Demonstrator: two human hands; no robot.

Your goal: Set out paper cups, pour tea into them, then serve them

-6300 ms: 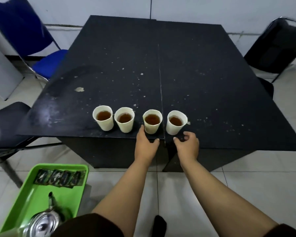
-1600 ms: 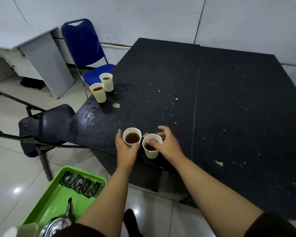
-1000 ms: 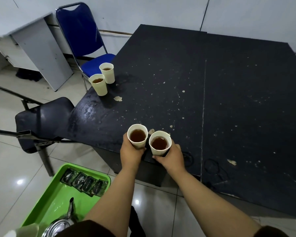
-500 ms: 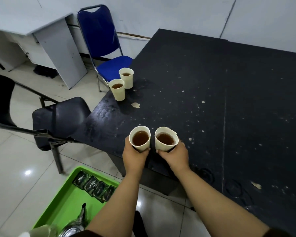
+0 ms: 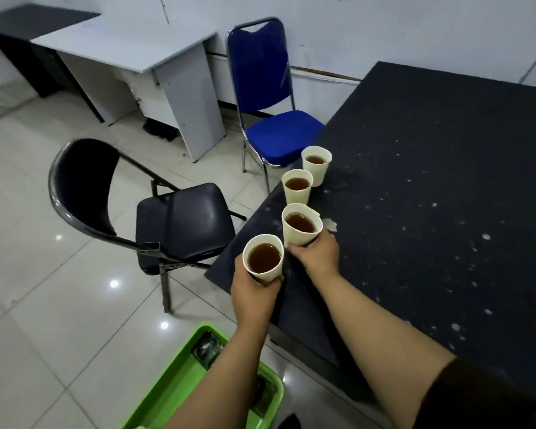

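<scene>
Fingers [image 5: 278, 278] of my left hand [image 5: 252, 292] wrap one tea-filled paper cup [image 5: 263, 257] off the worktop [image 5: 440, 193] corner; my right hand [image 5: 314, 253] grips another [image 5: 301, 224] over its edge. Two served cups [image 5: 297, 186] — filled — stand beyond. Pouring looks done; these two remain to be served.

The left hand [image 5: 254, 292] hides the base of its paper cup [image 5: 263, 258], the forearms cover much of the green tray [image 5: 180, 385], whose contents are blurred, and the black table [image 5: 446, 196] runs off the right edge.
</scene>
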